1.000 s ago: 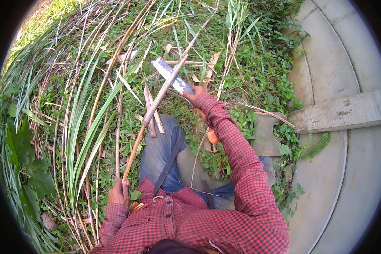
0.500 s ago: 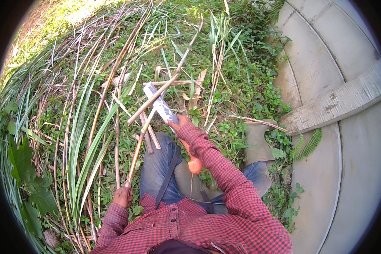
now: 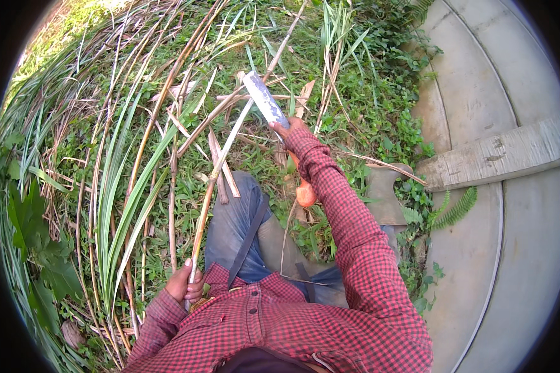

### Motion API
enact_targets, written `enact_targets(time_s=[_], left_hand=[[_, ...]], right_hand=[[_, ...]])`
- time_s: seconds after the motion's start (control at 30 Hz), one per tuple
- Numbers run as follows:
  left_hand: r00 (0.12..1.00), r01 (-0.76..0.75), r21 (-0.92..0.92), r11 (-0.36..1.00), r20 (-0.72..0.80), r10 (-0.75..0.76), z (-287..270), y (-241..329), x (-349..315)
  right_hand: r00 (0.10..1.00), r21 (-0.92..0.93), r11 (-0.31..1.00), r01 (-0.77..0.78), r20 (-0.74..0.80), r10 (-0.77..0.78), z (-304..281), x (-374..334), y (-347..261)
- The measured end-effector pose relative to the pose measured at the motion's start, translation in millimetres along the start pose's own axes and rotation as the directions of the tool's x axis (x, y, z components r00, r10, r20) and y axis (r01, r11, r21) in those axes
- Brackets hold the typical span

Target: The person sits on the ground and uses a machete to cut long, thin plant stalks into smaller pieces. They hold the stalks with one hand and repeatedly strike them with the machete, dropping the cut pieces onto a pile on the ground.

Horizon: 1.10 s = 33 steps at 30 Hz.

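Observation:
My left hand is closed round the lower end of a long yellowish-brown stalk, which slants up and away to the right. Its upper length is pale, and the far tip reaches the knife blade. Held in my right hand is a broad knife with a worn whitish-grey blade. My fingers grip it where the blade meets the handle. Below the hand the rounded end of its orange handle shows, while part of the handle is hidden by my sleeve. The blade lies across the stalk near its far end.
Cut stick pieces lie on the grass just ahead of my knee. Long leafy stalks pile up along the left. At right, a concrete slab carries a thick plank. A rubber boot stands near the slab.
My right hand and the knife have moved away from me and slightly right. The stalk in my left hand has shifted with its far end higher in the picture.

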State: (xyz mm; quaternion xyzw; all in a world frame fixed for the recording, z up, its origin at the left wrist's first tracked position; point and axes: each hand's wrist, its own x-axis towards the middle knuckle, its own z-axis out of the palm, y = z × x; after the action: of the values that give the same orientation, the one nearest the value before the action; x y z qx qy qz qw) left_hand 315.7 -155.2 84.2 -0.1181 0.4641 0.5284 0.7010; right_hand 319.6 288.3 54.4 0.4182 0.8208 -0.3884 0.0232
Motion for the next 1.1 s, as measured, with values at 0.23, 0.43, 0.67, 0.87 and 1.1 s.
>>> enact_targets(time_s=[0.23, 0.43, 0.67, 0.87, 1.1], left_hand=[[0.613, -0.024, 0.965, 0.262, -0.193, 0.766, -12.0, -17.7, 16.9], [0.511, 0.294, 0.952, 0.081, -0.228, 0.829, -9.4, 2.3, -2.0], [0.555, 0.275, 0.952, 0.131, -0.269, 0.787, -39.4, -25.2, 14.4], [0.803, 0.268, 0.959, -0.087, -0.173, 0.570, -35.0, -8.0, 36.2], [0.415, 0.055, 0.955, -0.290, 0.242, 0.877, 29.5, 113.6, 177.9]], right_hand=[[0.837, -0.143, 0.948, 0.286, 0.519, -0.174, 44.5, -75.1, -19.5], [0.951, 0.015, 1.000, 0.024, 0.309, -0.027, 30.5, -28.1, -7.2], [0.697, -0.108, 0.914, 0.390, 0.684, -0.217, 41.8, -73.9, -46.4], [0.764, 0.207, 0.976, 0.065, 0.619, -0.182, 26.3, -111.9, -12.9], [0.951, 0.661, 0.710, -0.243, 0.307, 0.040, -20.8, -174.9, 45.9]])
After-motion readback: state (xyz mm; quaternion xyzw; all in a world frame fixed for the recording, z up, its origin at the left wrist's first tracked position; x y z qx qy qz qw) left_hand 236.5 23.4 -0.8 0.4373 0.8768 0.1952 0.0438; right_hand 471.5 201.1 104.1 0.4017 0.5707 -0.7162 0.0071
